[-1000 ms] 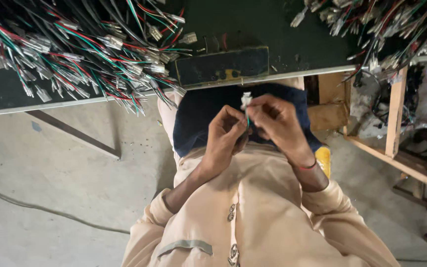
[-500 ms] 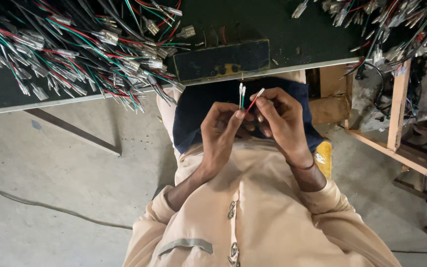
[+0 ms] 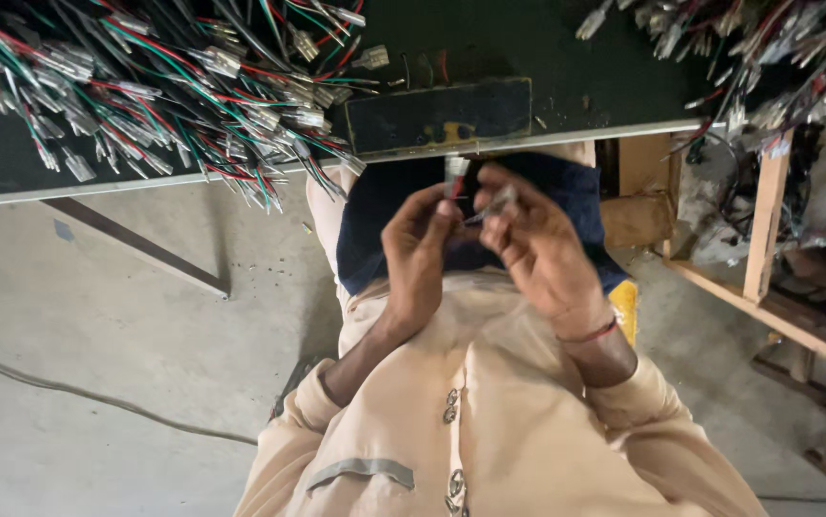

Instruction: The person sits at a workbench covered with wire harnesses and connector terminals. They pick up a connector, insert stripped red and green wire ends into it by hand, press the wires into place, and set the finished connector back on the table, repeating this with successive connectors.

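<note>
Just below the near edge of the dark surface [image 3: 576, 86], over our lap, we hold a small pale connector piece [image 3: 455, 174] pinched upright at the fingertips of our left hand [image 3: 420, 251]. Our right hand [image 3: 537, 251] sits just beside it, and its grip is closed narrow on a thin terminal wire end [image 3: 497, 203] that points toward the connector. The two parts are close, but we cannot tell whether they touch.

We judge both parts to be very light. The connector looks like stiff, smooth plastic, so it could slip or twist if squeezed only at its tip; taking it across its flat sides near the base seems the firmer hold. The wire end looks thin and springy. The metal tip could probably bend, so holding it just behind the tip would keep it steady without crushing it.

On the surface to our left lies a big tangle of red, green and black wires [image 3: 145, 86] with pale terminals, some hanging over the edge. Another wire bundle [image 3: 767, 48] lies at the far right, well apart from our hands. A dark flat plate [image 3: 437, 115] rests at the surface edge just above the connector.
</note>
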`<state>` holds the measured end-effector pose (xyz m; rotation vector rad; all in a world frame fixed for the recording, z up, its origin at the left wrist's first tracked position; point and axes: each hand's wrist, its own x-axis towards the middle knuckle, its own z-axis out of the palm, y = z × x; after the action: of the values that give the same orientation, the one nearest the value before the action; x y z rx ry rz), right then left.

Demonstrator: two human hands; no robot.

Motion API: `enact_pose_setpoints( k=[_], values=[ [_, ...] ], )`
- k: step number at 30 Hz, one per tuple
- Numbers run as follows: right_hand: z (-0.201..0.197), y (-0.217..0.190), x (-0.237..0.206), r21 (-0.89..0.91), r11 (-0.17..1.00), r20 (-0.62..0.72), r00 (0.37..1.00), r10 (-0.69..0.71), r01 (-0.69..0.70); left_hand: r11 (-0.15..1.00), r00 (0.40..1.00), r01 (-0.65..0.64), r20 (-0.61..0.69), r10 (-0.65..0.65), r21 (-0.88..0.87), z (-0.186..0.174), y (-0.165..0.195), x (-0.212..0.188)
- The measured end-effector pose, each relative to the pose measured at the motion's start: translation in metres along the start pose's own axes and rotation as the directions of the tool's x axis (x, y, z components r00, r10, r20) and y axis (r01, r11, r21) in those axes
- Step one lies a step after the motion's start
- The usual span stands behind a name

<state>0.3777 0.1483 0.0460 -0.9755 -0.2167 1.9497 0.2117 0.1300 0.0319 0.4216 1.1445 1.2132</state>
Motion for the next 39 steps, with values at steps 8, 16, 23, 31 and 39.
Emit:
enact_pose_setpoints(
  k=[8, 16, 23, 31, 39],
  values=[
    [-0.027, 0.005, 0.034, -0.666, 0.739, -0.017, 0.989, -0.148, 0.099, 0.998, 0.996, -0.064, -0.059, 0.063, -0.009, -0.012, -0.029, 0.012],
    [-0.018, 0.006, 0.064, -0.427, 0.897, -0.088, 0.983, -0.164, 0.112, 0.997, 0.996, -0.079, -0.025, 0.08, 0.022, -0.022, -0.044, 0.029],
    [-0.026, -0.004, 0.048, -0.581, 0.813, -0.027, 0.997, -0.072, 0.043, 0.964, 0.988, -0.145, -0.019, 0.153, 0.224, -0.021, -0.044, 0.037],
    [-0.029, 0.011, 0.041, -0.402, 0.915, -0.058, 0.998, -0.008, -0.016, 0.932, 0.98, -0.183, -0.012, 0.197, 0.312, -0.017, -0.049, 0.034],
    [-0.03, 0.019, 0.051, -0.257, 0.966, -0.1, 0.993, -0.065, 0.038, 0.932, 0.976, -0.194, -0.033, 0.214, 0.307, -0.023, -0.047, 0.032]
  ],
)
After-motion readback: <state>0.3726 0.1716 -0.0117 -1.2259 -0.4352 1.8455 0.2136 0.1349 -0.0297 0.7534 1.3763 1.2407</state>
